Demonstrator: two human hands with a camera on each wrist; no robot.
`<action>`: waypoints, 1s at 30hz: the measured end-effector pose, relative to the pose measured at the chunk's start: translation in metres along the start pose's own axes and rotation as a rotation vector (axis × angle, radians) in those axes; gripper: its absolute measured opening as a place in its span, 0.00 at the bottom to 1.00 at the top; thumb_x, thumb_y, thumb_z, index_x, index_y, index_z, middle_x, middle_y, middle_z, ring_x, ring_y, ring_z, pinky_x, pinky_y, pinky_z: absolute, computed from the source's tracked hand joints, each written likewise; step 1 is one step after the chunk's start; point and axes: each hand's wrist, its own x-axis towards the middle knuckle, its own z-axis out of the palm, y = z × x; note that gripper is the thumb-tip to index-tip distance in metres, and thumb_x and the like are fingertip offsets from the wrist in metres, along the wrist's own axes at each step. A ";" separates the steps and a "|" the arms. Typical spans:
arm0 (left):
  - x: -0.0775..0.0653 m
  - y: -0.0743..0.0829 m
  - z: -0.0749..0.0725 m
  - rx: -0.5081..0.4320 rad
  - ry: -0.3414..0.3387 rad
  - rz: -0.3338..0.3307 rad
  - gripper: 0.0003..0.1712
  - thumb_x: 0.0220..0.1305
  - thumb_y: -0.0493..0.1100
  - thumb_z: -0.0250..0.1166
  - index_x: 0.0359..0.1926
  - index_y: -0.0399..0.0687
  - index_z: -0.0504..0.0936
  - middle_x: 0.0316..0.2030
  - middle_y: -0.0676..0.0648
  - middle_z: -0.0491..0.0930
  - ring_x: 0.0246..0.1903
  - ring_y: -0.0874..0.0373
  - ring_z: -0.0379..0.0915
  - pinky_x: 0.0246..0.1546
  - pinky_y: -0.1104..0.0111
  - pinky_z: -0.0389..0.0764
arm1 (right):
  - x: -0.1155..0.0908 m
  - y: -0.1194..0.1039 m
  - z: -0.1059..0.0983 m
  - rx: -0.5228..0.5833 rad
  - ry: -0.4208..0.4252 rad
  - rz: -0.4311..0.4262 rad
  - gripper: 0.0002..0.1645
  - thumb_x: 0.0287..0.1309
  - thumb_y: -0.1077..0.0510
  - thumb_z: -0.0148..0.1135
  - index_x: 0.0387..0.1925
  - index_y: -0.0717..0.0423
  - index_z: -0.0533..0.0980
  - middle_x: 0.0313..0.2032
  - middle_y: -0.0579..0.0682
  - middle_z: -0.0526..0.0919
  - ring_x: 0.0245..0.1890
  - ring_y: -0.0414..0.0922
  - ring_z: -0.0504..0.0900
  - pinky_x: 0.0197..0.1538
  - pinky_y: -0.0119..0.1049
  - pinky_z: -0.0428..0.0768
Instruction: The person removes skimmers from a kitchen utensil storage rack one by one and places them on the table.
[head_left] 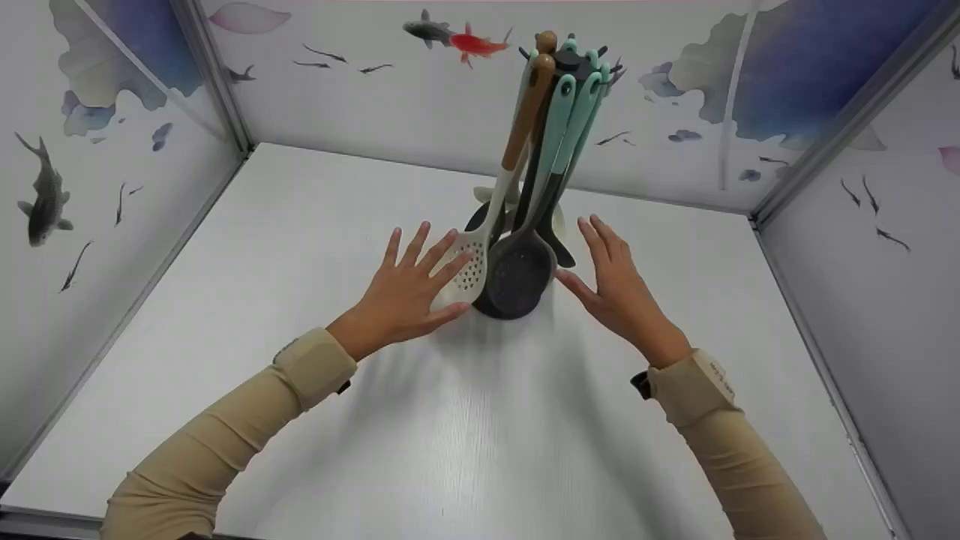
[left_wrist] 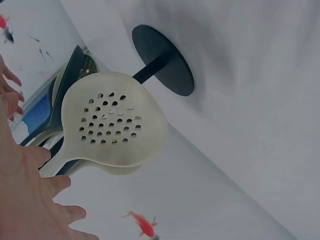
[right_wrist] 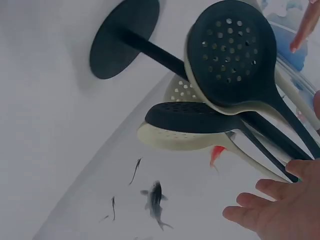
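Observation:
A black stand (head_left: 571, 61) hung with kitchen utensils stands toward the back of the white table. Facing the front are a cream skimmer (head_left: 471, 271) with a wooden-topped handle and a dark ladle-shaped utensil (head_left: 519, 276); other handles are mint green. To the left, my left hand (head_left: 401, 300) spreads its fingers, overlapping the skimmer in the head view. My right hand (head_left: 622, 292) is on the other side, fingers extended beside the dark utensil. Neither hand grips anything. The right wrist view shows a dark perforated skimmer (right_wrist: 232, 55) and the stand's round base (right_wrist: 117, 42).
White panels painted with fish and lotus enclose the table (head_left: 465, 450) at the back and both sides. Metal posts (head_left: 217, 75) mark the corners. Both forearms reach in from the front edge, wearing beige sleeves with wrist bands (head_left: 319, 367).

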 end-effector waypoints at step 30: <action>0.118 0.039 -0.142 -0.159 0.625 0.117 0.36 0.67 0.59 0.45 0.68 0.43 0.57 0.68 0.40 0.56 0.68 0.48 0.48 0.70 0.71 0.46 | 0.059 -0.036 0.025 0.603 0.353 0.102 0.23 0.62 0.55 0.55 0.55 0.63 0.66 0.42 0.55 0.75 0.43 0.44 0.77 0.48 0.38 0.77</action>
